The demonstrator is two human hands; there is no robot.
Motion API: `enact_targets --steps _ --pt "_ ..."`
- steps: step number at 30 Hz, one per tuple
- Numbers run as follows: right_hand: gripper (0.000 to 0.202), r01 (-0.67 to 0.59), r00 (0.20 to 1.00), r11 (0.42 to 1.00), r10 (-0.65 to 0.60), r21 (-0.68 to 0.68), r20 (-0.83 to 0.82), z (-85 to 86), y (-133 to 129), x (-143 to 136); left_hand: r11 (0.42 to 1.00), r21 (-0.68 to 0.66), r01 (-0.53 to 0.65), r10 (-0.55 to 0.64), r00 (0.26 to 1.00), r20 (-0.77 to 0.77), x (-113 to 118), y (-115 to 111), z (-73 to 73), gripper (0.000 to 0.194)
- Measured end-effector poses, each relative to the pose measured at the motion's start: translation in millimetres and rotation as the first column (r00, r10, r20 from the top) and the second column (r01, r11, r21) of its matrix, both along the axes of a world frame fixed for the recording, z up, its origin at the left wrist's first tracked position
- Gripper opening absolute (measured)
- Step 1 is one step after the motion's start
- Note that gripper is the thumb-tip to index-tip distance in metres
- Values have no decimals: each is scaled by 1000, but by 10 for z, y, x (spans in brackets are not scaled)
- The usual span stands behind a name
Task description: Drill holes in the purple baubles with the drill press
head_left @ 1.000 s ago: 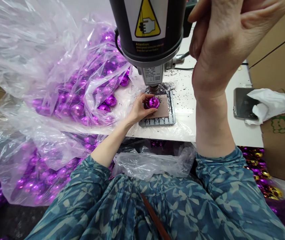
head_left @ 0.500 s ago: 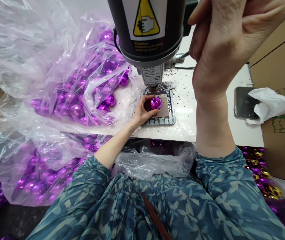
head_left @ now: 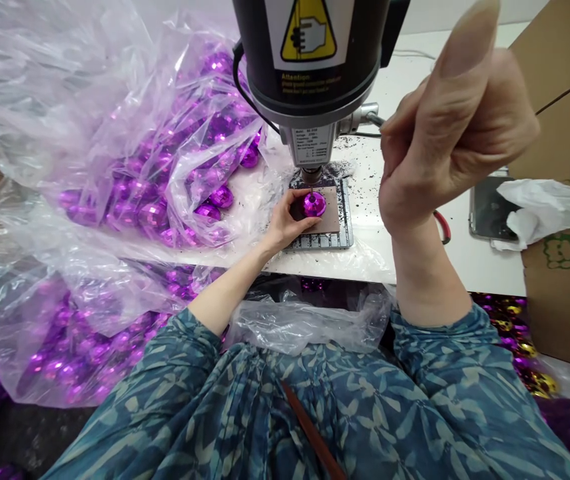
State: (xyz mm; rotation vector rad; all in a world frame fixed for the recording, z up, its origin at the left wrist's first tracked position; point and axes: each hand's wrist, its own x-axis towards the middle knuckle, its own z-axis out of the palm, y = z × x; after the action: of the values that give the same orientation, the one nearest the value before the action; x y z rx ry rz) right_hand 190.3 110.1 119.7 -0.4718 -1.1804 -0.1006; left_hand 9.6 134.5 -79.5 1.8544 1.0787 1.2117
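Observation:
My left hand pinches a shiny purple faceted ball between thumb and fingers. The ball sits on a brown board laid over the slotted metal base of a small drill press. Right above the ball is the drill chuck with a thin bit pointing down; whether its tip touches the ball I cannot tell. My right hand is raised beside the motor housing, closed around the press's lever, whose grip end the fingers hide.
Clear plastic bags full of purple balls cover the left side. Dark shavings litter the white table. At right are a phone, crumpled tissue, a red-handled tool and a cardboard box.
My right hand has come down and turned, still on the lever, and the red-handled tool now shows beside the wrist. My left hand keeps the ball in place; the view has shifted slightly.

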Motion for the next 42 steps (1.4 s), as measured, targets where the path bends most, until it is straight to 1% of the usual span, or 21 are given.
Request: enact_targets --steps 4,10,14,19,21,22,24,25,28,30,31,32,33,35,36,37,38,39,40,41,42 --pt "53 -22 999 999 20 39 38 -140 101 0 1000 -5 3 -3 1000 3 -2 -8 13 68" --pt "44 -29 1000 986 26 166 18 -335 101 -8 1000 -11 0 0 1000 2 1 -21 29 68" --pt "45 -34 997 944 9 329 78 -375 177 14 1000 -15 1 -2 1000 -29 -6 -33 38 68" --pt "48 -106 984 910 40 400 171 -373 143 0 1000 15 12 -12 999 -36 -18 -59 72 65" --pt "46 -105 986 929 51 356 160 -300 69 -22 1000 11 14 -14 1000 -26 -9 -56 78 65" --pt "45 -97 990 949 62 300 124 -229 29 -36 1000 2 10 -10 1000 -23 -1 -50 79 65" --pt "45 -91 996 984 88 151 23 -21 -32 -69 1000 -21 -10 9 1000 -18 20 -35 78 65" --pt "49 -119 992 993 120 22 -48 104 -48 -84 999 -30 -28 27 999 -16 29 -36 79 65" --pt "66 -200 979 962 188 -187 -81 448 -30 -111 989 -14 -146 146 989 -10 29 -146 112 63" --pt "71 -259 966 938 245 -232 -88 575 8 -111 977 49 -207 209 978 -21 -5 -361 163 61" --pt "71 -293 956 928 277 -232 -100 603 24 -107 979 96 -183 187 982 -37 -30 -511 192 60" --pt "70 -323 946 920 305 -223 -115 612 36 -102 984 146 -103 114 991 -68 -57 -679 218 59" --pt "69 -345 937 914 325 -213 -126 608 43 -96 981 191 24 -1 993 -118 -83 -853 239 59" --pt "67 -373 925 908 347 -191 -157 582 53 -85 922 235 308 -241 930 -276 -128 -1155 251 60" --pt "66 -379 922 904 350 -201 -166 567 60 -81 883 228 410 -316 879 -356 -151 -1253 243 61" --pt "65 -376 921 907 344 -189 -184 554 74 -79 858 216 466 -353 840 -411 -180 -1297 229 61" --pt "64 -373 920 911 338 -178 -200 542 94 -77 857 209 472 -352 830 -433 -220 -1280 214 59" --pt "63 -368 919 915 332 -162 -211 530 120 -76 878 210 430 -315 850 -423 -276 -1202 204 53" --pt "61 -358 921 922 323 -147 -217 518 150 -75 913 220 343 -241 890 -386 -352 -1066 205 43" --pt "60 -343 926 929 309 -140 -218 507 182 -74 949 232 215 -129 933 -337 -448 -885 218 32" --pt "59 -325 931 937 293 -128 -220 496 213 -73 970 240 48 26 955 -295 -561 -673 244 20"
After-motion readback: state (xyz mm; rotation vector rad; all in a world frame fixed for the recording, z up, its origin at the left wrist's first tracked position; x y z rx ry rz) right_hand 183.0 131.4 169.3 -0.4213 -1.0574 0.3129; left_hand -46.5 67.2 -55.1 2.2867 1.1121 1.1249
